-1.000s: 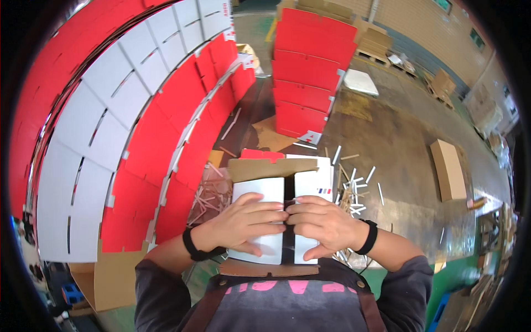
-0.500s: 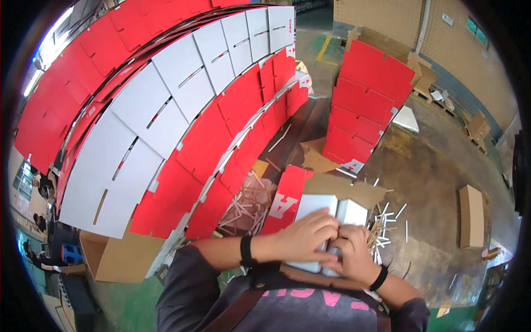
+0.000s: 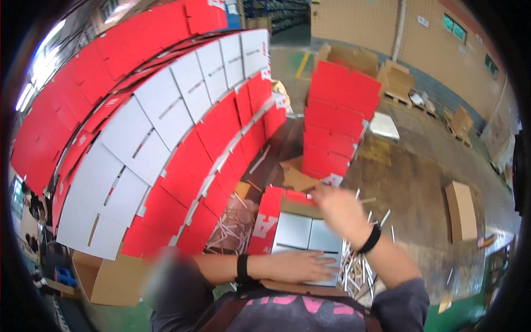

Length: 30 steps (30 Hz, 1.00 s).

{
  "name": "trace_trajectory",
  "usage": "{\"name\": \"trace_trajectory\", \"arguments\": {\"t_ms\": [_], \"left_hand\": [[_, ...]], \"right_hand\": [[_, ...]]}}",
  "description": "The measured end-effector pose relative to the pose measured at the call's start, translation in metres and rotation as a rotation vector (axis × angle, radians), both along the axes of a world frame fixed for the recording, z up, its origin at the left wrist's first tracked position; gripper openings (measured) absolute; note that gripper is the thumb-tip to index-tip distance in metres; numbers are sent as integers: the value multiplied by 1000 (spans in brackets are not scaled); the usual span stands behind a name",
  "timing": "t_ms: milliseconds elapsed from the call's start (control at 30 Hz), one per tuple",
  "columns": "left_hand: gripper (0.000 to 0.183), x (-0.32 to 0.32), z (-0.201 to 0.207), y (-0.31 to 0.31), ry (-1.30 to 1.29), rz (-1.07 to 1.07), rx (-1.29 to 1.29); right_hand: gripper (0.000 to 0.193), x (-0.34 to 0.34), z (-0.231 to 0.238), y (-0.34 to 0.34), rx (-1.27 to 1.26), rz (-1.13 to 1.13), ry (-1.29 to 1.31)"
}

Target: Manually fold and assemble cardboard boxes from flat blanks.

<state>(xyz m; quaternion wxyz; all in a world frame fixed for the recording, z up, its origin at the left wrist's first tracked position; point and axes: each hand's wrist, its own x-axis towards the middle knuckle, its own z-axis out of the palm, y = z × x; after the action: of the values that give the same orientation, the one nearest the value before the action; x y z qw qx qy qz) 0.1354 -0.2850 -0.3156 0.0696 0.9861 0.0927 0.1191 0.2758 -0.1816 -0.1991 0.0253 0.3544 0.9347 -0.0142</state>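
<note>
Closest to the body, a brown cardboard edge (image 3: 301, 288) runs along the near side of a red box (image 3: 264, 218), which lies in front of the person. The left hand (image 3: 298, 268) rests on the near white panels of the box top, fingers extended and slightly apart, gripping nothing; even pressure with the flat palm would probably keep them level without creasing. The right hand (image 3: 337, 207), blurred, is over the far right corner; whether it grips anything I cannot tell. Beside it, a brown flap (image 3: 298, 207) rises at the far edge and may need guiding so it doesn't catch. Loose strips (image 3: 357, 271) crowd the box's right side and could get underfoot. Beyond, a red stack (image 3: 340, 119) limits forward reach, a long wall of boxes (image 3: 191, 166) closes the left, and a brown carton (image 3: 462, 213) sits well apart, right.
</note>
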Motion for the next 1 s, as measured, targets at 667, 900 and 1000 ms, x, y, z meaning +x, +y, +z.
{"name": "trace_trajectory", "arguments": {"t_ms": [667,900,1000], "left_hand": [[42,-57,85,-34,-606,-5,-995],[21,-44,79,-52,-721,777,-1352],[22,-46,78,-40,-596,729,-773]], "right_hand": [[72,86,-30,-54,-1102,453,803],[26,105,-15,-108,-1127,-335,902],[21,107,-43,-106,-697,-195,1015]]}}
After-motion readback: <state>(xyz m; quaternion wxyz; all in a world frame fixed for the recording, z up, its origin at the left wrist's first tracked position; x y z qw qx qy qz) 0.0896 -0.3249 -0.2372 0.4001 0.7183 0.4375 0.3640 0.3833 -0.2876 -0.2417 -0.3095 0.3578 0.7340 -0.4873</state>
